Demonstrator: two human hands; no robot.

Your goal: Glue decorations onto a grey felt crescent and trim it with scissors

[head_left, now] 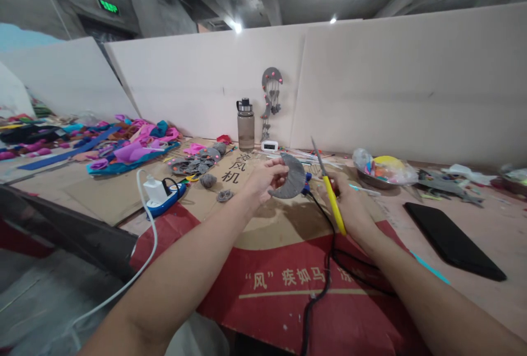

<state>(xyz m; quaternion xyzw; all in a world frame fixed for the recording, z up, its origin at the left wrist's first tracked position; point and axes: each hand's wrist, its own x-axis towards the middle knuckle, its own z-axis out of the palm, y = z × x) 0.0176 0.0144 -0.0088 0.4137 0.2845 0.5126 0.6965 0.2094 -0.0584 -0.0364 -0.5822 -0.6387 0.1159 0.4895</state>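
Observation:
A grey felt crescent moon [293, 179] is pinched between the thumb and fingers of my left hand [263, 180], held up above the cardboard. To its right, my right hand [353, 210] is closed on yellow-handled scissors [334, 208], their blades pointing up and away from me. Just behind the crescent is a blue tool [307, 185] with a black cord [329, 230]; most of it is hidden, so its kind is unclear. On the back panel hangs a grey crescent ornament [272, 79] with pink dots and dangling pieces.
Printed cardboard [284, 312] covers the table. A bottle [246, 131] and small white digital display [269, 146] stand at the back. Left are a blue power strip [164, 202], grey felt pieces [193, 164] and coloured cloth [135, 147]; right, a metal bowl [376, 180] and black phone [453, 241].

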